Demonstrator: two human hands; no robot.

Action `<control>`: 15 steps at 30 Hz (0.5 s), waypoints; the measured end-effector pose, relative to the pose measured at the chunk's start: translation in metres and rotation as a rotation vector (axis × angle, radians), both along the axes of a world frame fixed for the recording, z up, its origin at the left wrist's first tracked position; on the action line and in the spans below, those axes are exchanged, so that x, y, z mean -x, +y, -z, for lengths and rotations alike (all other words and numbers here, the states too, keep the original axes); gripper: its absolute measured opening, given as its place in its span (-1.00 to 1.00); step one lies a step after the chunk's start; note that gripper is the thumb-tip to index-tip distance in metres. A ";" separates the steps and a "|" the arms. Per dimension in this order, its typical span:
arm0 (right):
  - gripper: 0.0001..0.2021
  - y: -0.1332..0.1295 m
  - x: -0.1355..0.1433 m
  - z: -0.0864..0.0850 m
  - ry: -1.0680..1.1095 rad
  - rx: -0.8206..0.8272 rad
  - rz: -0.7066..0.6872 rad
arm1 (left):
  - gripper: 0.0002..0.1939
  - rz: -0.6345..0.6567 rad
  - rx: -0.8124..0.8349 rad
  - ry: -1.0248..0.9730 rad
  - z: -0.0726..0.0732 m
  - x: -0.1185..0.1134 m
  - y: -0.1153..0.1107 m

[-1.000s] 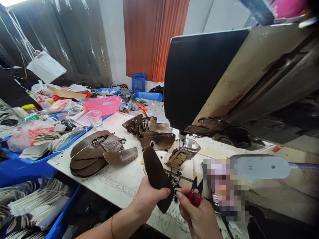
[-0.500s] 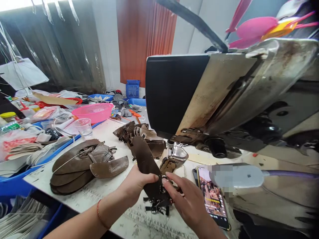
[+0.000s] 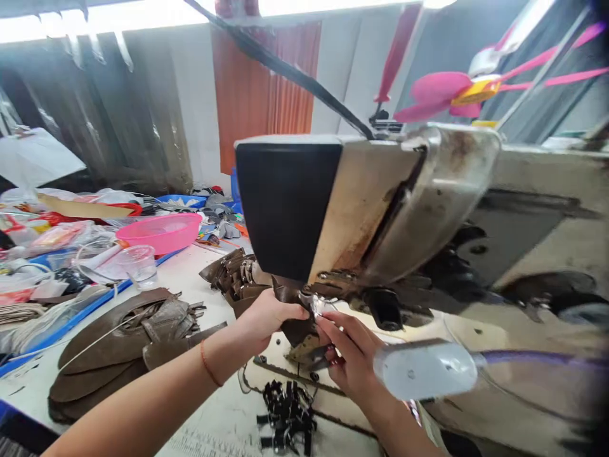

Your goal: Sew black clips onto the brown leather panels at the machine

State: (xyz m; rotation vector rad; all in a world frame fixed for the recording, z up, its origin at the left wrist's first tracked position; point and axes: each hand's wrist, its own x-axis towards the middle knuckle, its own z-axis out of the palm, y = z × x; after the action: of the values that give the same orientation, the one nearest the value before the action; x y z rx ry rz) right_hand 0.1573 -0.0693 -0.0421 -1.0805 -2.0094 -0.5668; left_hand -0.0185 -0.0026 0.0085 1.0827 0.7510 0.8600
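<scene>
Under the head of a sewing machine (image 3: 290, 209), my left hand (image 3: 269, 317) grips a dark brown leather piece (image 3: 298, 331), thumb on top. My right hand (image 3: 349, 349) meets the same piece from the right, its fingers pressed together at the edge by the machine's foot; what lies between the fingertips is too small to tell. Below the hands sits a heap of small black strap pieces with metal bits (image 3: 288, 416). More brown leather parts (image 3: 114, 349) are stacked at the left, and a bundle of brown pieces (image 3: 238, 276) lies behind my left hand.
A pink basket (image 3: 162, 233) and a clear plastic cup (image 3: 139, 266) stand at the left. Blue-edged trays hold mixed scraps. A pale lamp-like device (image 3: 428, 369) with a purple cable is at the right, and a pink fan (image 3: 438, 92) is behind the machine.
Both hands and the leather piece have moved up from the black straps to the machine's foot. The view has shifted, and the phone at the right is now mostly hidden.
</scene>
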 end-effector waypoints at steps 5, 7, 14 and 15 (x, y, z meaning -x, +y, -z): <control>-0.49 0.009 -0.006 0.006 0.175 0.016 -0.073 | -0.74 -0.068 -0.012 -0.085 0.002 -0.007 0.001; -0.52 0.011 -0.008 0.007 0.246 0.053 -0.098 | -0.73 -0.083 -0.011 -0.129 0.003 -0.009 0.001; -0.56 0.005 -0.004 0.002 0.417 0.183 -0.112 | -0.75 -0.122 -0.019 -0.194 0.005 -0.014 -0.002; -0.57 0.004 -0.003 0.002 0.447 0.204 -0.109 | -0.75 -0.118 -0.021 -0.202 0.005 -0.014 -0.002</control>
State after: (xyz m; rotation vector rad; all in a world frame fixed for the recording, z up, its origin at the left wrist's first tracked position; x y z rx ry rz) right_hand 0.1606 -0.0649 -0.0437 -1.0959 -1.7383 -0.0510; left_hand -0.0045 -0.0049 0.0039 0.9606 0.6423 1.0629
